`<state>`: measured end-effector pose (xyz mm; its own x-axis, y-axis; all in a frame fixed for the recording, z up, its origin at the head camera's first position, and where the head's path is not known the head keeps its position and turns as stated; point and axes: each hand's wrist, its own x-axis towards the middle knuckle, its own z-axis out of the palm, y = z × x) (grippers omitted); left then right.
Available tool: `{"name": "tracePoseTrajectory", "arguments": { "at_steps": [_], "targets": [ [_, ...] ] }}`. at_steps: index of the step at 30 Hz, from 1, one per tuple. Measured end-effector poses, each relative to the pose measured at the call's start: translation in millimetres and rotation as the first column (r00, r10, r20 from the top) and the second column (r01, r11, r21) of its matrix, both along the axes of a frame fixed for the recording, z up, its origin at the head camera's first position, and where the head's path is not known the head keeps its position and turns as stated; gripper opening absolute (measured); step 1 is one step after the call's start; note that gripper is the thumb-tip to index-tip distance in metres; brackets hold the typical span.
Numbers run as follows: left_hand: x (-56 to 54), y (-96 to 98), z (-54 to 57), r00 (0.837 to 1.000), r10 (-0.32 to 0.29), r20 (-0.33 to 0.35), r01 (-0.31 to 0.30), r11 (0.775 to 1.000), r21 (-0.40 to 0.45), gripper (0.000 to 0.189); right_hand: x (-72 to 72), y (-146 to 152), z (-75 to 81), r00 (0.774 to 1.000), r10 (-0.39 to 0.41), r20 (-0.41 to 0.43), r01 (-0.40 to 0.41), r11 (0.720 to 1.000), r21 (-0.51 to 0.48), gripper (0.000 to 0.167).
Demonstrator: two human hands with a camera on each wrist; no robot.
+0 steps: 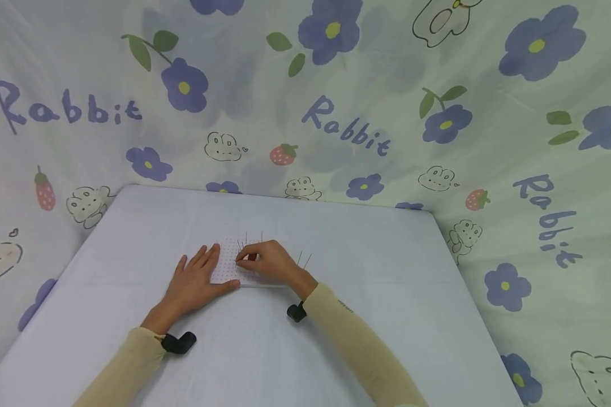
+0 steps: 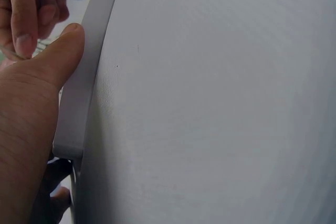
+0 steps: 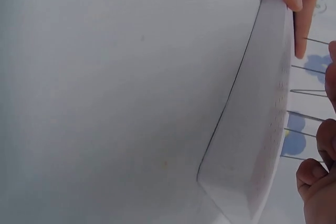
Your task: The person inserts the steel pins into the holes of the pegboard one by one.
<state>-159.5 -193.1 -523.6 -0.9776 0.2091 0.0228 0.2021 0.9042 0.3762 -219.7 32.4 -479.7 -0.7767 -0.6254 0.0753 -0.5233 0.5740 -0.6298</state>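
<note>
A flat white pad (image 1: 224,275) printed with a grid of small dots lies on the table. Several thin needles (image 1: 246,237) stick up from it, some leaning. My left hand (image 1: 192,287) rests at the pad's left side, fingers straight and spread, the thumb along its front edge. Over the middle of the pad, my right hand (image 1: 274,262) has thumb and fingertips pinched together close to the surface, holding what looks like a thin needle, mostly hidden by the fingers. In the right wrist view, needles (image 3: 310,69) stand in a row beside the curled right fingers (image 3: 307,174).
A white-covered table (image 1: 387,316) surrounds the pad. Behind it hangs a cloth (image 1: 254,102) printed with flowers, rabbits and strawberries. A black wrist camera (image 1: 179,342) is strapped on the left wrist, another black camera (image 1: 296,312) on the right.
</note>
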Motion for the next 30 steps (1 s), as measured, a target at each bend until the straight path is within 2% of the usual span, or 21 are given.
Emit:
{"name": "tracePoseTrajectory", "arguments": {
  "at_steps": [4,12,19,30],
  "targets": [
    [0.1,-0.2,0.1,1.0,-0.004,0.0,0.004,1.0,0.001,0.121,1.2,-4,0.7,1.0,-0.021,-0.019,0.021,0.999,0.034,0.01],
    [2.3,1.5,3.3,1.0,-0.005,-0.01,0.005,1.0,0.009,0.119,1.0,-8,1.0,0.999,-0.014,-0.047,0.017,0.997,0.075,0.012],
    [0.7,0.8,-2.7,0.999,-0.003,-0.052,0.003,1.0,0.005,0.116,0.5,-11,-2.1,0.999,-0.026,-0.043,0.031,0.994,0.104,0.012],
    [1.4,0.6,-2.3,0.999,-0.003,-0.047,0.003,1.0,0.012,0.116,1.1,-13,-1.5,0.997,-0.019,-0.071,0.026,0.995,0.092,0.011]
  ]
}}
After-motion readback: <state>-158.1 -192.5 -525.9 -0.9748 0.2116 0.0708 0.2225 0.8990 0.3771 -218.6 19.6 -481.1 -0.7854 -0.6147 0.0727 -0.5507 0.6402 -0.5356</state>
